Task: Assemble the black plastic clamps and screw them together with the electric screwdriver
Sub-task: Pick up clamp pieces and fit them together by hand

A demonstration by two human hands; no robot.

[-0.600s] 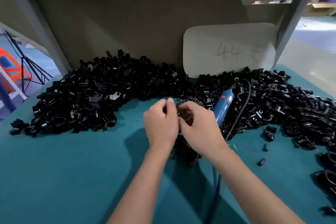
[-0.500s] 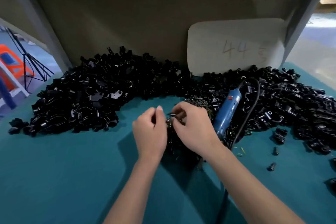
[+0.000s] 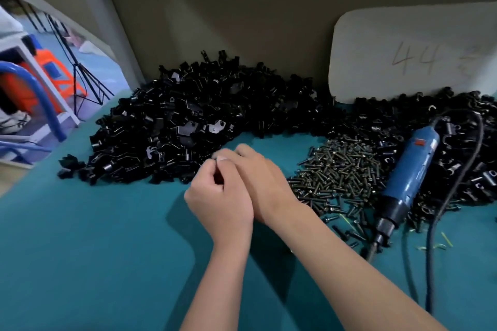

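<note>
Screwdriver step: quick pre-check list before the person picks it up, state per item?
1. Screwdriver within reach, lying on the table right of the hands: ok.
2. Its cord free of the hands: ok.
3. Screws at hand, loose pile beside the right hand: ok.
4. Clamp parts available, big pile behind: ok.
5. Clamp halves mated in the left hand: cannot tell, fingers hide them.
6. Right hand free for the tool: not ok, pressed against the left.

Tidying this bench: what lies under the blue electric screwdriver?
The blue electric screwdriver rests on black plastic clamp pieces, its tip end over the teal table mat beside the pile of dark screws. Whatever lies directly beneath its body is hidden.
</note>
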